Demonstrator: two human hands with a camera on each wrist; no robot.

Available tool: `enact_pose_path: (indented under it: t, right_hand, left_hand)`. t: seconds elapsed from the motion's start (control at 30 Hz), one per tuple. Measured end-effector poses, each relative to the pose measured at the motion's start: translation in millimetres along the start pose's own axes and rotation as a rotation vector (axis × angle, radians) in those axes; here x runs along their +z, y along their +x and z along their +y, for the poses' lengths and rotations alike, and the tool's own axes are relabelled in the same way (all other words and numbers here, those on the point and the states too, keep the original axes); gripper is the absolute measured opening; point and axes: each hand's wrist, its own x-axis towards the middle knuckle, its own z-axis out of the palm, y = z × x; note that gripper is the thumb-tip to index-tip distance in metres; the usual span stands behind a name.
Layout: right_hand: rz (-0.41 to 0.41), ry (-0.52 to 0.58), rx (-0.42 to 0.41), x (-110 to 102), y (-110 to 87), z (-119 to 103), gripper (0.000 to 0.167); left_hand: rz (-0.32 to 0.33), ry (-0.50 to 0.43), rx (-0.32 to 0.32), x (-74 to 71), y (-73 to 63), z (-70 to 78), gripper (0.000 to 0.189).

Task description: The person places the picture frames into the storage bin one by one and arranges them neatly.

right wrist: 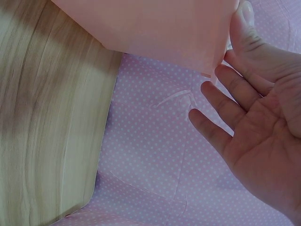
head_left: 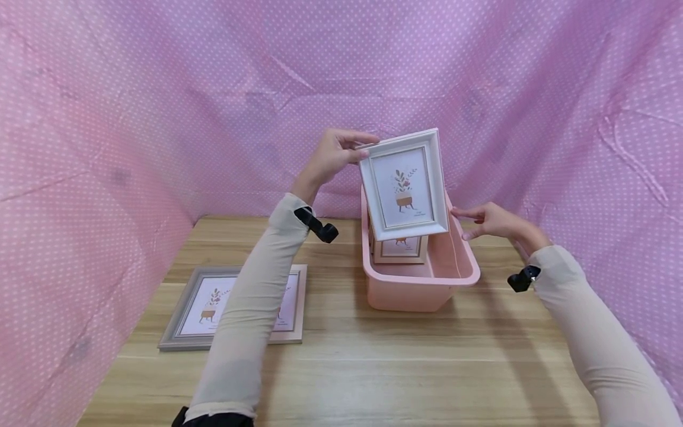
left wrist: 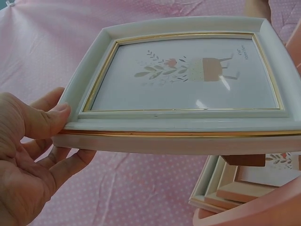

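Note:
My left hand [head_left: 332, 155] pinches the upper left corner of a white picture frame [head_left: 376, 193], thumb on the front and fingers behind. The left wrist view shows a thin gold line inside the white frame's [left wrist: 188, 123] moulding. Tilted, it is held over a pink plastic bin [head_left: 421, 287], overlapping its opening. Inside the bin stands a beige picture frame [head_left: 400, 259], partly covered by the white one. With fingers mostly straight, my right hand [head_left: 498, 222] touches the bin's right side near the rim; its thumb and fingertips meet the pink wall [right wrist: 164, 28] in the right wrist view.
On the wooden table [head_left: 368, 367], a grey picture frame [head_left: 181, 343] and a cream picture frame [head_left: 300, 302] lie at the left, partly hidden by my left sleeve. Pink dotted cloth [head_left: 240, 101] hangs behind and at both sides.

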Motion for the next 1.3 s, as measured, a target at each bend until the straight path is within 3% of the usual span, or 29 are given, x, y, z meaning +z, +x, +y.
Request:
enact_pose_path:
  t: [0.2, 0.53, 1.03, 1.3]
  right_hand:
    - [0.003, 0.041, 0.010, 1, 1.7, 0, 0.072]
    - [-0.002, 0.009, 0.008, 1, 4.3, 1, 0.071]
    - [-0.034, 0.017, 0.002, -3, 4.2, -1, 0.071]
    - [-0.033, 0.011, 0.011, -1, 3.8, 0, 0.071]
  left_hand:
    - [-0.016, 0.049, -0.010, 6.5, 2.3, -6.1, 0.029]
    - [-0.064, 0.071, -0.007, 18.2, 6.4, -13.2, 0.027]
    - [-0.118, 0.158, -0.037, 21.9, 6.5, -25.4, 0.027]
    - [-0.178, 0.201, -0.062, 26.4, 7.2, -28.0, 0.026]
